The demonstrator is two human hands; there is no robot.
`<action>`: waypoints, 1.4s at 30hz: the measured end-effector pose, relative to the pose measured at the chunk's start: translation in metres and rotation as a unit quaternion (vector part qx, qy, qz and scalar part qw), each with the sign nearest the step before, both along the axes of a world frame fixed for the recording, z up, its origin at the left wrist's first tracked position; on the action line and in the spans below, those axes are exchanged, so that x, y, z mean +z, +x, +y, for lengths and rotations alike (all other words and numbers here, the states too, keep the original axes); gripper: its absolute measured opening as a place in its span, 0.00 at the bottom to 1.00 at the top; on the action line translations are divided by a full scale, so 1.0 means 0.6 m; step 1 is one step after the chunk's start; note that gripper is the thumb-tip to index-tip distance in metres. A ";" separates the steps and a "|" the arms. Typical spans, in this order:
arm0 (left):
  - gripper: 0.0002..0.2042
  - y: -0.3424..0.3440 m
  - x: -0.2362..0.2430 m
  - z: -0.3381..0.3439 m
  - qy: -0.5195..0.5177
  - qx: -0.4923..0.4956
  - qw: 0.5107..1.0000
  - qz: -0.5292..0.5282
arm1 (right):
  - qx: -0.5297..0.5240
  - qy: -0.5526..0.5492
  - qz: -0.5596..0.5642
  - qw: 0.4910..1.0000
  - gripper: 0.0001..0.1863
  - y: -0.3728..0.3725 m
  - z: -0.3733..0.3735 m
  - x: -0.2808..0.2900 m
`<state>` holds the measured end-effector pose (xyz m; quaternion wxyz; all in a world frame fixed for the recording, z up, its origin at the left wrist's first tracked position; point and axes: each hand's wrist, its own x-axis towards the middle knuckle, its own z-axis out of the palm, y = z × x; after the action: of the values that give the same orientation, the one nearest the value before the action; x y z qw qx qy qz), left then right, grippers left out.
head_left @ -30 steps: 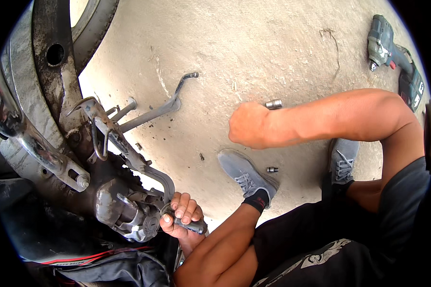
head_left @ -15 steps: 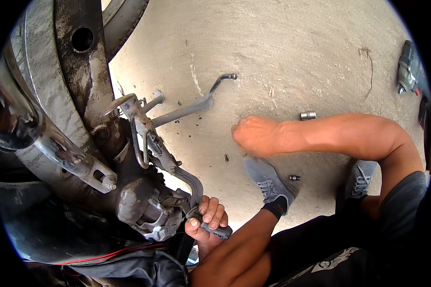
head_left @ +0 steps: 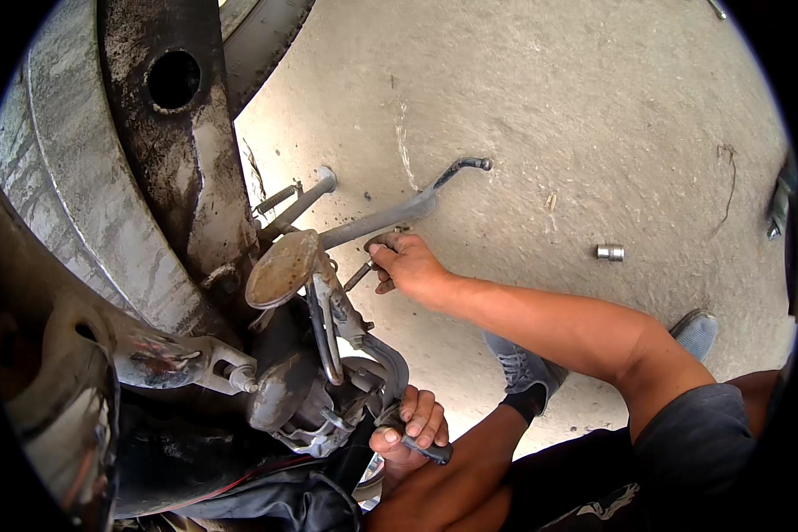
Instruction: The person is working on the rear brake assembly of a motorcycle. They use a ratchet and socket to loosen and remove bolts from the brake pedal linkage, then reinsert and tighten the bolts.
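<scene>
My left hand (head_left: 413, 424) wraps round the black rubber footrest (head_left: 432, 449) at the end of a curved metal bar (head_left: 388, 355), below the motorcycle's engine (head_left: 306, 399). This bar runs up to a bracket beside a rusty pedal pad (head_left: 284, 269). My right hand (head_left: 406, 269) is closed, thumb and fingers pinching a thin dark bolt-like rod (head_left: 357, 277) that points toward the bracket. Whether its end touches the bracket I cannot tell. Just beyond my right hand lies the grey stand leg (head_left: 386, 217).
On the concrete floor (head_left: 541, 115) a silver socket (head_left: 610, 252) lies right of my right forearm. The swingarm (head_left: 164, 168) and wheel fill the left side. My shoe (head_left: 516, 365) stands below the forearm. A green-grey power tool (head_left: 780, 202) shows at the right rim.
My right hand has moved left from above the shoe to beside the bracket, where the bolt-like rod now shows. My left hand keeps its grip on the footrest. The view has shifted slightly.
</scene>
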<state>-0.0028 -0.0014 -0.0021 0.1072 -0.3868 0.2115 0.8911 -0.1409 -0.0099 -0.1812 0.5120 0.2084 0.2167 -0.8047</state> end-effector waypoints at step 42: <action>0.11 -0.005 0.001 0.007 -0.018 0.012 1.000 -0.011 | 0.238 0.384 0.681 0.577 0.13 0.003 -0.007 -0.061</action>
<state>-0.0057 0.0026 -0.0015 0.0921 -0.4012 0.2217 0.8840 -0.1390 -0.0143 -0.2181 0.2591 -0.2826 0.8321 -0.4007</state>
